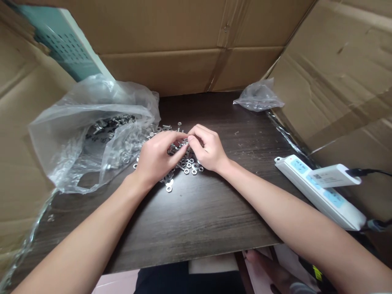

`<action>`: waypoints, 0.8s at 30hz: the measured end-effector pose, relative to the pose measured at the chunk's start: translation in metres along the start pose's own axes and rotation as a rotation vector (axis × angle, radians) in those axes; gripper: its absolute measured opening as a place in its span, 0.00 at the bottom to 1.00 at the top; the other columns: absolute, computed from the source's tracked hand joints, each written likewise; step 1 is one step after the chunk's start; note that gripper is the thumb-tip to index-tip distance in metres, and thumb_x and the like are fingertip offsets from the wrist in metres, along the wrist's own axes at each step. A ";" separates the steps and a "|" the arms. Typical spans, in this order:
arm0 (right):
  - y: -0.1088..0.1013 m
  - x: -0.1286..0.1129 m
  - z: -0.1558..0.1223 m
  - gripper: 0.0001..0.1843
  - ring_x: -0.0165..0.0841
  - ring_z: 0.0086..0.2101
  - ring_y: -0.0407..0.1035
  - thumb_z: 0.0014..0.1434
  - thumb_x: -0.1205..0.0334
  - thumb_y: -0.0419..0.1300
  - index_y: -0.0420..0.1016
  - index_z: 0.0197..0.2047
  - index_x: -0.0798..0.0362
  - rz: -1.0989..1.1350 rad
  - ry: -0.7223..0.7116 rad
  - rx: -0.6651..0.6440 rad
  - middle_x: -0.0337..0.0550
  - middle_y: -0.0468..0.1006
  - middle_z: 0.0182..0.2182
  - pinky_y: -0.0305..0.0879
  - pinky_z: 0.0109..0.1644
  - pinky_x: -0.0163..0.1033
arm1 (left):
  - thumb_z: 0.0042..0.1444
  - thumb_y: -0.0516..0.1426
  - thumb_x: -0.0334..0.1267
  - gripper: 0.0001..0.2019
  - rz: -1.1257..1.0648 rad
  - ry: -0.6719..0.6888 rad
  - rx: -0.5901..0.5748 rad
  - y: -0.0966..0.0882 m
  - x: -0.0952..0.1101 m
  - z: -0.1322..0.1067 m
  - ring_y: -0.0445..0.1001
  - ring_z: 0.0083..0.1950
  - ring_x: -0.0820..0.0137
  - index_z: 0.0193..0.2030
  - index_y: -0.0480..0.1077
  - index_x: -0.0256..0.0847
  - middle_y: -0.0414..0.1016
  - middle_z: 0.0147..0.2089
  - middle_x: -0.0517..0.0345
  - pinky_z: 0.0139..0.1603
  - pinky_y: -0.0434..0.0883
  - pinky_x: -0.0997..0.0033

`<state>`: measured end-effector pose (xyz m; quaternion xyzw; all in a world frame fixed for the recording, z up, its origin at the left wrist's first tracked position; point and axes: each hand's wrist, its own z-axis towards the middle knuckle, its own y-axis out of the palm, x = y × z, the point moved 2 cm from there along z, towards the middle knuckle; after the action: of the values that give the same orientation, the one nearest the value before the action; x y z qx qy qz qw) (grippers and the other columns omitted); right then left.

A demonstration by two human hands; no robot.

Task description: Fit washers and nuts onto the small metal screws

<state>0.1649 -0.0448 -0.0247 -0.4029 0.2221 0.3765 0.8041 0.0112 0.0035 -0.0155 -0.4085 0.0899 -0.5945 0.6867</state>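
A loose pile of metal nuts [194, 172], washers [169, 182] and bolts lies on the dark wooden table, under and around both hands. My left hand [159, 155] arches over the pile from the left, thumb and fingertips drawn together at a small metal piece. Meeting it from the right, my right hand [208, 147] is closed, its thumb and index finger pinched at the same spot. What the right fingers hold is too small and covered to name. Left of the pile, a clear plastic bag [119, 96] gapes with more bolts inside.
A small clear bag [259, 96] lies at the back right. Along the right side sits a white power strip [318, 196] with a white adapter [337, 175] and black cables. Cardboard walls [183, 32] enclose the table [183, 228] on the left, back and right.
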 end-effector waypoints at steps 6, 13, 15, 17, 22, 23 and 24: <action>0.000 -0.001 0.001 0.11 0.32 0.29 0.62 0.64 0.65 0.51 0.65 0.29 0.51 0.001 0.001 -0.002 0.39 0.67 0.26 0.59 0.35 0.39 | 0.63 0.58 0.34 0.06 -0.003 0.001 0.004 0.000 0.000 0.000 0.78 0.39 0.68 0.45 0.75 0.39 0.80 0.38 0.57 0.41 0.73 0.70; 0.000 0.002 0.001 0.18 0.31 0.28 0.61 0.68 0.61 0.48 0.59 0.25 0.51 -0.008 0.011 -0.042 0.39 0.65 0.24 0.57 0.35 0.40 | 0.62 0.59 0.33 0.06 -0.024 -0.009 0.007 -0.001 -0.001 0.001 0.77 0.37 0.70 0.45 0.75 0.38 0.79 0.37 0.58 0.40 0.73 0.71; 0.000 0.002 0.000 0.17 0.32 0.29 0.62 0.68 0.61 0.47 0.60 0.26 0.51 0.008 0.015 -0.056 0.40 0.65 0.25 0.58 0.36 0.40 | 0.62 0.59 0.33 0.06 -0.031 -0.011 0.009 -0.001 -0.001 0.001 0.77 0.37 0.70 0.44 0.75 0.38 0.79 0.36 0.58 0.40 0.73 0.72; -0.001 0.002 0.000 0.14 0.33 0.31 0.63 0.67 0.62 0.48 0.62 0.28 0.51 0.030 0.027 -0.070 0.40 0.67 0.28 0.59 0.38 0.41 | 0.61 0.60 0.33 0.06 -0.040 -0.013 0.010 -0.001 -0.002 0.000 0.77 0.37 0.70 0.44 0.75 0.38 0.79 0.36 0.58 0.40 0.73 0.72; -0.002 0.002 0.000 0.07 0.33 0.31 0.64 0.61 0.65 0.51 0.64 0.30 0.51 0.038 0.043 -0.077 0.40 0.68 0.29 0.60 0.38 0.41 | 0.62 0.59 0.34 0.06 -0.040 -0.020 0.005 0.000 -0.003 -0.001 0.78 0.38 0.70 0.45 0.75 0.39 0.80 0.37 0.57 0.41 0.73 0.71; -0.001 0.003 0.000 0.07 0.33 0.31 0.64 0.61 0.65 0.51 0.63 0.30 0.51 0.038 0.039 -0.077 0.40 0.68 0.28 0.60 0.38 0.41 | 0.62 0.59 0.35 0.06 -0.038 -0.021 0.001 0.000 -0.003 -0.001 0.78 0.38 0.69 0.45 0.76 0.39 0.80 0.38 0.57 0.41 0.73 0.71; -0.001 0.003 0.000 0.08 0.33 0.31 0.63 0.61 0.65 0.51 0.63 0.29 0.51 0.037 0.036 -0.078 0.40 0.68 0.28 0.60 0.37 0.41 | 0.62 0.59 0.35 0.06 -0.038 -0.020 -0.002 0.000 -0.003 -0.001 0.78 0.38 0.69 0.45 0.76 0.39 0.80 0.38 0.57 0.41 0.73 0.71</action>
<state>0.1676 -0.0438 -0.0258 -0.4364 0.2289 0.3924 0.7767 0.0103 0.0058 -0.0173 -0.4167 0.0761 -0.6033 0.6757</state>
